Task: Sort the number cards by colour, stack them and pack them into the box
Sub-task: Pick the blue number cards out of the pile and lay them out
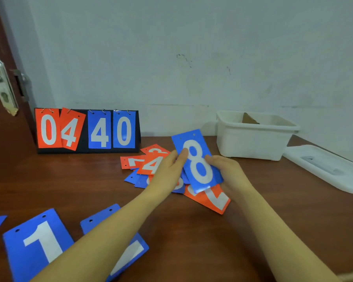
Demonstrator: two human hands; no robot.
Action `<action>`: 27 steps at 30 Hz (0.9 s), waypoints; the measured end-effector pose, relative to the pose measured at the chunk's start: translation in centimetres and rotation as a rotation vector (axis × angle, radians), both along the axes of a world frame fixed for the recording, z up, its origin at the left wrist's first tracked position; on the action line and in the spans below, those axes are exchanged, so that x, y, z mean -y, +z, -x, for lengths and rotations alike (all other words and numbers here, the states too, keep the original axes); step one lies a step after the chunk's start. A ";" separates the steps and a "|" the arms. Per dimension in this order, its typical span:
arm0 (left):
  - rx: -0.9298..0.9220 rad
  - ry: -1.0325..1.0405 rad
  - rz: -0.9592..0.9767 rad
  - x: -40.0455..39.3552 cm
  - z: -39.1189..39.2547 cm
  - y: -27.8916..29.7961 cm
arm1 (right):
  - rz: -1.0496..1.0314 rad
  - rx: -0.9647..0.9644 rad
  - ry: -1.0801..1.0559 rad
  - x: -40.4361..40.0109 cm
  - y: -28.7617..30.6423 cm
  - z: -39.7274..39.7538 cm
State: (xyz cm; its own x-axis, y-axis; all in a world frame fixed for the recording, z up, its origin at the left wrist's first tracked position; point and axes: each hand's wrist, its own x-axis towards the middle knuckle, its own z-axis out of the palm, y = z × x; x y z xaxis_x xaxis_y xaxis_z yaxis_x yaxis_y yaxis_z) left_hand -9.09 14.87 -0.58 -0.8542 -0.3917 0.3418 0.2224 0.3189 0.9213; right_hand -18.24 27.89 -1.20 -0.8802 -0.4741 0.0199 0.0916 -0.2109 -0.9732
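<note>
both hands hold the blue 8 card (pixel 198 161) above the mixed pile (pixel 151 165) on the desk (pixel 192 231) — left hand (pixel 168 171) and right hand (pixel 225 169) fingers clamped on its edges; white box (pixel 253 139) open, near right.

At ten o'clock, the black folding scoreboard (pixel 88 130) against the wall reads 0 4 4 0: a white "0" and "4" on its two orange flip cards, then a white "4" and "0" on its two blue ones. At the centre, a blue card with a white "8" (pixel 197 161) is held up by both hands. In the loose pile just left of it, an orange card shows a white "4" (pixel 152 164), and another orange card behind looks like a "3" (pixel 155 150), partly covered. At seven o'clock, a blue card lying on the brown wooden table bears a white "1" (pixel 39 241).
</note>
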 end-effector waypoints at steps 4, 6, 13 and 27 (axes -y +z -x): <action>-0.053 0.056 -0.010 -3.3 0.4 -0.1 | -0.039 -0.102 -0.151 -2.4 -0.6 -1.5; -0.044 0.102 -0.040 -4.7 0.7 -0.6 | -0.045 -0.109 -0.244 -5.0 -0.9 -1.3; 0.079 -0.016 0.024 -12.9 2.5 -1.8 | -0.407 -0.456 -0.522 -17.5 -1.6 0.2; 0.531 -0.007 0.960 -23.9 5.9 -4.8 | -1.544 -0.688 -0.412 -27.7 -3.4 3.3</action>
State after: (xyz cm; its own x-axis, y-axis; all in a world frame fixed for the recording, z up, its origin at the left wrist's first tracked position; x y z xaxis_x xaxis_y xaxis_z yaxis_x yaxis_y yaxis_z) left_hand -15.01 38.76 -5.43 -0.9840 -0.1539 0.0899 -0.1248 0.9550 0.2691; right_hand -21.57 55.58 -4.61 -0.9639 -0.1816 0.1945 -0.2071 0.9709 -0.1199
